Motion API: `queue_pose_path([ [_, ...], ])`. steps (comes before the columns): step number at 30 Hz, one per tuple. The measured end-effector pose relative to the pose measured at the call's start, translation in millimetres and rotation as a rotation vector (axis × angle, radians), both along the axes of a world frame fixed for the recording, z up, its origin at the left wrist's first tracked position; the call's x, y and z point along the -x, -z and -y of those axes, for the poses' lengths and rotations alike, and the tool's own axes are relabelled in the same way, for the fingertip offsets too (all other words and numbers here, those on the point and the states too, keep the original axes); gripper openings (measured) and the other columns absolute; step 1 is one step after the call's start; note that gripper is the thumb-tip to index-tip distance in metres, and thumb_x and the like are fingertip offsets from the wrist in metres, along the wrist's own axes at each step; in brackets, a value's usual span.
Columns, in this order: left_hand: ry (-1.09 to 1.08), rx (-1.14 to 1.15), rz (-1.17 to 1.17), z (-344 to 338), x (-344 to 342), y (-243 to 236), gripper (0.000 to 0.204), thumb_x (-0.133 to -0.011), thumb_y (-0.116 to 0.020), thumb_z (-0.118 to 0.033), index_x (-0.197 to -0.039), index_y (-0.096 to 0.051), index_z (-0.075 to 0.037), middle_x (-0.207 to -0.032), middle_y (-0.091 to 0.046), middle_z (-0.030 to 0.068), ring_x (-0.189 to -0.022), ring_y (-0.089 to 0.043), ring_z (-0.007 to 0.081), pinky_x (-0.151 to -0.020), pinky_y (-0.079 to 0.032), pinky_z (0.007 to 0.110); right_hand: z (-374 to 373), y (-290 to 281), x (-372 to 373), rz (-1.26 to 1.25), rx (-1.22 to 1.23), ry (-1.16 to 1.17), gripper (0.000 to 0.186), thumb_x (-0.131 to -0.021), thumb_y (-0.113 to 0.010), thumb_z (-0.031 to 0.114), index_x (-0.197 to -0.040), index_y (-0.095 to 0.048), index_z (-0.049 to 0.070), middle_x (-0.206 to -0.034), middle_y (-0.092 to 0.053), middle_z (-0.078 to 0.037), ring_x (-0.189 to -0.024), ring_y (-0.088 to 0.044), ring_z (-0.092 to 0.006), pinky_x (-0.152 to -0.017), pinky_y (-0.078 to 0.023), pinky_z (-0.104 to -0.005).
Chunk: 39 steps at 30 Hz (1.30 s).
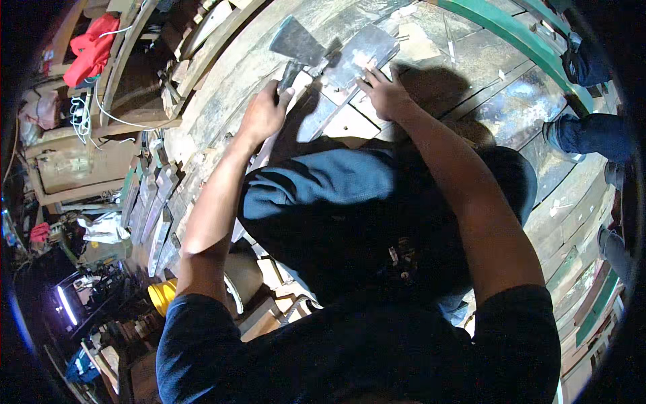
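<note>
My left hand is closed round the dark handle of a hand tool with a broad, flared grey blade. The blade points away to the upper left, above the worn wooden surface. To its right lies a flat grey board piece with a pale patch. My right hand rests its outstretched fingers on the near edge of that piece. Below the piece, between my hands, a long narrow strip runs toward my knees. Shadow hides part of the strip.
A curved green wooden beam crosses the upper right, near other people's legs in jeans. On the left are a red cloth, white cables and stacked wood offcuts. A yellow container stands beside my left arm.
</note>
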<state>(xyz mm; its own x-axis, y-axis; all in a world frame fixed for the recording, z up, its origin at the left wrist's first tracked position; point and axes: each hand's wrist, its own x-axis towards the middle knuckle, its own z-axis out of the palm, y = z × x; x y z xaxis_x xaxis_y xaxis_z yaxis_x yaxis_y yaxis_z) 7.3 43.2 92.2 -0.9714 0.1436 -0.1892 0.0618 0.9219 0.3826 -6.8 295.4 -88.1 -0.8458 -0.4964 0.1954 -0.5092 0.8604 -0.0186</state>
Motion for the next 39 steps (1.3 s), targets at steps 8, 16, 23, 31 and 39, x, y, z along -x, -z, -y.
queue_pose_path([
  [8,0.160,0.141,0.100,5.9,-15.9,34.1,0.039,-0.091,-0.050,-0.033,-0.107,-0.051,0.002,-0.090,-0.061,0.0302,-0.088,-0.059,0.0459,-0.078,-0.046,0.050,4.9,-1.0,4.2,-0.237,0.072,-0.043,0.040,-0.070,-0.062,0.020,-0.109,-0.062,0.013,-0.117,-0.056,-0.006,-0.118,-0.044,-0.0228,-0.099,-0.027,-0.0555],
  [16,0.017,-0.031,-0.021,-6.3,-17.8,11.1,0.034,-0.090,-0.052,-0.034,-0.103,-0.051,-0.002,-0.083,-0.060,0.0306,-0.083,-0.058,0.0469,-0.075,-0.045,0.053,3.4,-2.6,8.4,-0.001,0.014,-0.039,0.061,-0.067,-0.061,0.021,-0.127,-0.051,0.013,-0.136,-0.043,-0.012,-0.128,-0.038,-0.0280,-0.101,-0.024,-0.0558],
  [23,0.201,0.277,0.114,1.5,-16.1,40.9,0.039,-0.092,-0.046,-0.037,-0.111,-0.049,-0.004,-0.087,-0.062,0.0285,-0.084,-0.060,0.0451,-0.077,-0.048,0.052,0.5,3.0,10.5,-0.159,0.055,-0.056,0.043,-0.070,-0.063,0.025,-0.112,-0.060,0.015,-0.125,-0.051,-0.008,-0.127,-0.036,-0.0280,-0.098,-0.028,-0.0531],
  [31,0.224,0.349,0.082,18.6,-15.4,43.3,0.032,-0.091,-0.048,-0.033,-0.107,-0.047,-0.005,-0.085,-0.063,0.0272,-0.081,-0.062,0.0441,-0.074,-0.049,0.051,8.9,-6.7,12.0,-0.015,0.046,-0.071,0.061,-0.061,-0.063,0.013,-0.121,-0.053,0.014,-0.132,-0.043,-0.010,-0.129,-0.032,-0.0278,-0.097,-0.026,-0.0548],
  [39,0.150,0.193,-0.048,1.6,-19.9,28.6,0.034,-0.092,-0.048,-0.037,-0.104,-0.046,-0.006,-0.080,-0.063,0.0267,-0.078,-0.061,0.0445,-0.070,-0.048,0.053,5.0,6.5,10.3,-0.196,0.075,-0.052,0.050,-0.066,-0.066,0.024,-0.114,-0.057,0.017,-0.124,-0.050,-0.006,-0.117,-0.038,-0.0269,-0.098,-0.025,-0.0582],
])
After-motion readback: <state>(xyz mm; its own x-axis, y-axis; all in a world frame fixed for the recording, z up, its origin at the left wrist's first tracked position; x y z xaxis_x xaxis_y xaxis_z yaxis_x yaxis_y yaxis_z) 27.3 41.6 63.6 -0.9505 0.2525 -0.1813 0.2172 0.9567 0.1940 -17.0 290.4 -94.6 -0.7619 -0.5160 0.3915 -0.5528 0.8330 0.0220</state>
